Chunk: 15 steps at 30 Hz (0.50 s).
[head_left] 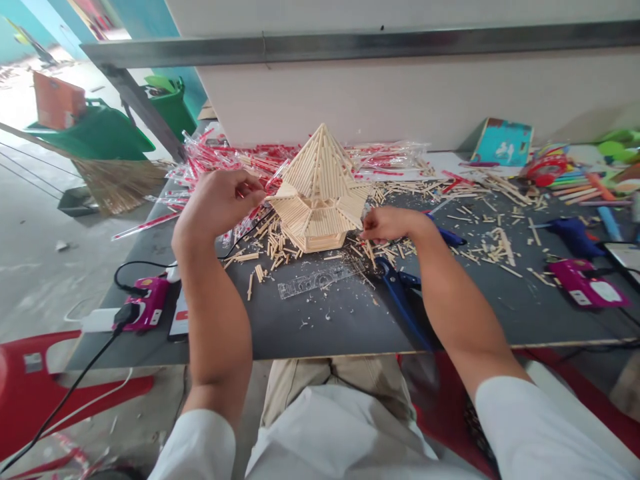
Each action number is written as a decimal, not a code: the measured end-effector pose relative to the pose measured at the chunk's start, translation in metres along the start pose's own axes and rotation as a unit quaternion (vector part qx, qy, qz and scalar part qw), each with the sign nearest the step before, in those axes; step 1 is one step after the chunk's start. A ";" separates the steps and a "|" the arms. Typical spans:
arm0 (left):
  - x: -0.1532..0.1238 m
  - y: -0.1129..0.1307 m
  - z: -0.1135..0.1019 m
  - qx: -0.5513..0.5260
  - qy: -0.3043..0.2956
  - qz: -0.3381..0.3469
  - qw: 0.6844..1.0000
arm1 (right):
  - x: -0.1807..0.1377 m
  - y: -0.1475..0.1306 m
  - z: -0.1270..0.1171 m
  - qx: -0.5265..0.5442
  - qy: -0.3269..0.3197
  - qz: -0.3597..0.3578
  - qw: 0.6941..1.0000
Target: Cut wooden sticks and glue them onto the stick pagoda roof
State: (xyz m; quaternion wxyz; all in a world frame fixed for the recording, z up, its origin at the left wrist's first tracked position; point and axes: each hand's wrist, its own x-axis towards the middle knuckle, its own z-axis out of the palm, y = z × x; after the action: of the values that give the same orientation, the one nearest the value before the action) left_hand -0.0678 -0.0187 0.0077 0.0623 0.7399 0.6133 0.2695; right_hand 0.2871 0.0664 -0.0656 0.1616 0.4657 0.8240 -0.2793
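Observation:
A pagoda-like model (320, 217) of pale wooden sticks stands on the dark table, with a pointed roof over a wider, many-sided lower roof. My left hand (220, 203) is bent at the wrist, its thumb and fingers closed on the model's left roof corner. Beside the lower right edge, my right hand (387, 225) has its fingers curled in a pinch; whatever lies between the tips is hidden. Loose stick pieces (280, 247) lie around the base. A clear plastic ruler (320, 279) lies in front of it, and blue-handled pliers (400, 300) rest below my right hand.
Red-and-clear plastic wrappers (240, 157) are heaped behind the model. Pink power strips (150, 303) with cables sit at the left and right. A blue glue gun (575, 233) lies at right, near coloured pens (575, 190). A metal bar (350, 50) crosses the back.

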 end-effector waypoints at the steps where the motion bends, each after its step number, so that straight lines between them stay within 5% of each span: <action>1: 0.000 0.000 -0.001 0.001 0.002 -0.006 1.000 | -0.005 0.005 -0.004 0.014 0.028 0.004 1.000; 8: 0.002 -0.012 0.002 -0.024 -0.016 -0.001 1.000 | -0.028 0.023 -0.015 0.052 0.259 0.057 0.963; 15: 0.004 -0.022 0.001 0.000 -0.097 -0.013 0.995 | -0.056 0.014 -0.020 -0.006 0.136 0.039 0.990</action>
State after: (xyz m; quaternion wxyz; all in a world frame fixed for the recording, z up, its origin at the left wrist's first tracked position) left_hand -0.0861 -0.0091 -0.0015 0.1244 0.7546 0.6138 0.1958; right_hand 0.3282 0.0467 -0.0246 0.0615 0.5301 0.8211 -0.2024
